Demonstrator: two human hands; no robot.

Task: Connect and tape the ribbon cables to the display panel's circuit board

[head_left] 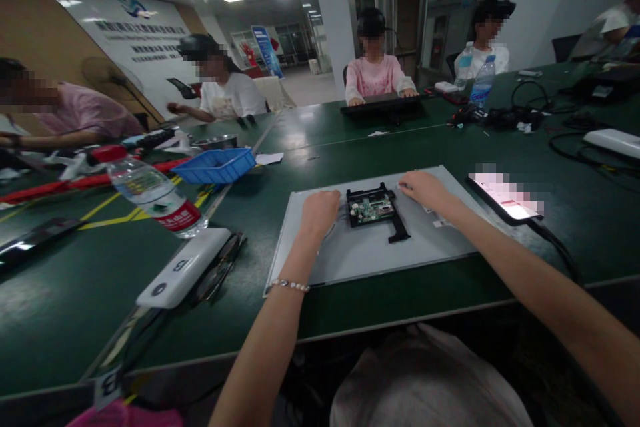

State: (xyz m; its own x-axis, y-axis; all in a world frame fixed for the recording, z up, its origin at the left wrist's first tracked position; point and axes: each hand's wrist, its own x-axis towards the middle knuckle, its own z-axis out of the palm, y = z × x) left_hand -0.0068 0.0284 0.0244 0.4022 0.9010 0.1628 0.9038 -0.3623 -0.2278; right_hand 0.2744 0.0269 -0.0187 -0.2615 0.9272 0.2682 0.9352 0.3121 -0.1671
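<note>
A pale grey flat panel (360,260) lies on the green table in front of me. On it rests a black plastic frame (399,230) with a green circuit board (370,211) in it. My left hand (321,212) is at the panel's left part, left of the frame, its fingers curled closed; what they hold, if anything, is hidden. Thin wires seem to run beside its fingers. My right hand (423,191) is just right of the frame, with the fingertips bent together near the frame's upper right corner. Whatever is between them is too small to make out.
To the left are a water bottle (160,197), a blue tray (217,165), a white power bank (185,267) and eyeglasses (220,267). A lit phone (507,197) with a cable lies right of the panel. Several people sit around the table, one opposite at a black panel (383,107).
</note>
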